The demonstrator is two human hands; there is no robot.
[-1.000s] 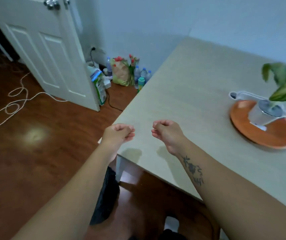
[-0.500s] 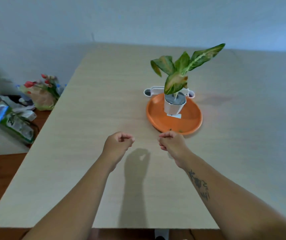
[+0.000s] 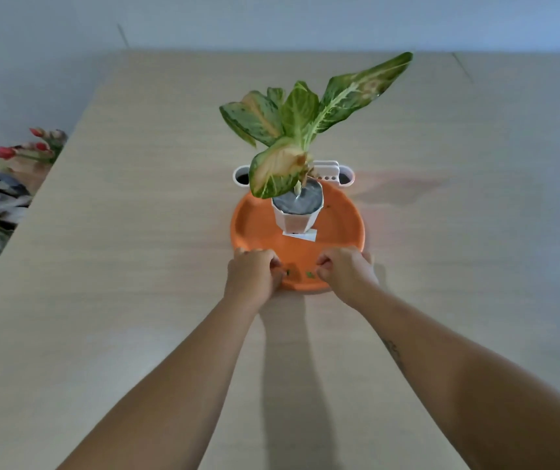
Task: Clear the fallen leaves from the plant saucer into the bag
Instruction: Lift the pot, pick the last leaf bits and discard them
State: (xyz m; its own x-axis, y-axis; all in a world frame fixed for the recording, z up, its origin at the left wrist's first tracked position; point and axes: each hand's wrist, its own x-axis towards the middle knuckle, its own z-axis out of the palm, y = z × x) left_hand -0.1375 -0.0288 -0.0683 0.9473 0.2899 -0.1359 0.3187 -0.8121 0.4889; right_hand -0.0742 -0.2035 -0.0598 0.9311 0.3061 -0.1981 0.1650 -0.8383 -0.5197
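An orange saucer sits in the middle of a pale wooden table. It is round, so it has no long axis to speak of. A white pot stands upright on it, a little toward twelve o'clock from the centre, with a white tag at its foot. The plant rises out of the pot and leans; its longest leaf stretches away toward one o'clock, and a yellowed leaf droops forward over the pot's rim toward seven o'clock.

Both hands are at the saucer's near edge, around six o'clock. The left hand is curled at the rim on the seven o'clock side, and the right hand is curled at the five o'clock side. The fingers are bent in tight; whether they pinch the rim or a leaf scrap I cannot tell, as the knuckles cover the fingertips.

Between the two hands lie small green leaf bits on the saucer floor, too small to make out any direction.

Behind the saucer at twelve o'clock stands a white holder, half hidden by the pot and leaves. Off the table's left edge, at nine o'clock, are blurred red flowers and some clutter, cut off by the frame. I see no bag that I can make out for certain.
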